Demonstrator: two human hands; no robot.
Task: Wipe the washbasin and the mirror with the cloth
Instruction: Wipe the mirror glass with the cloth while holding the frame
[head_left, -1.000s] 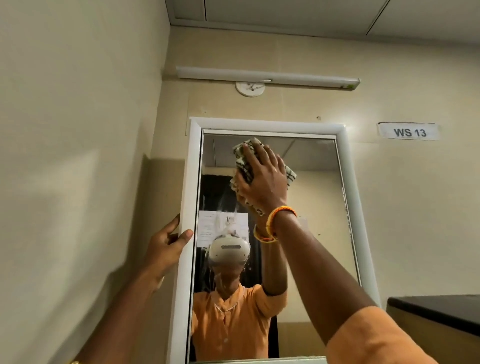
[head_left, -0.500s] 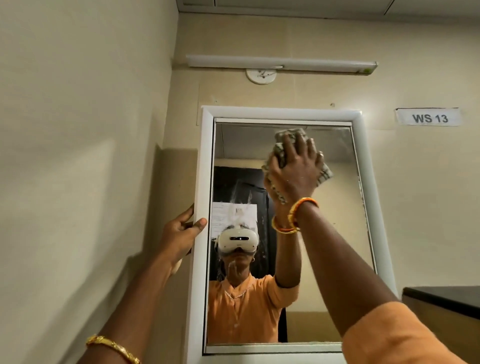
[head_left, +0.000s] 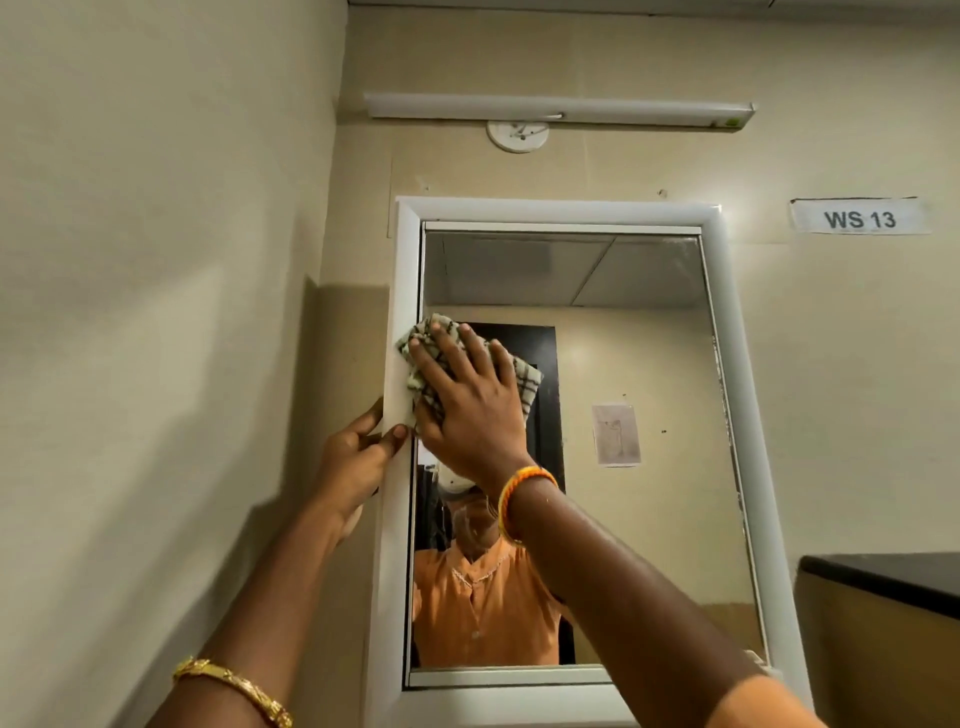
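A white-framed mirror hangs on the beige wall ahead. My right hand presses a checked cloth flat against the glass at the mirror's left edge, about mid-height, with the cloth partly over the frame. My left hand grips the frame's left side just below and beside the cloth. The glass reflects a person in an orange shirt. The washbasin is out of view.
A side wall stands close on the left. Above the mirror are a tube light and a round white fitting. A "WS 13" label is at the right. A dark-topped counter juts in at lower right.
My right hand has carried the cloth from the mirror's upper middle down and left to the left edge. My left hand stays on the frame.
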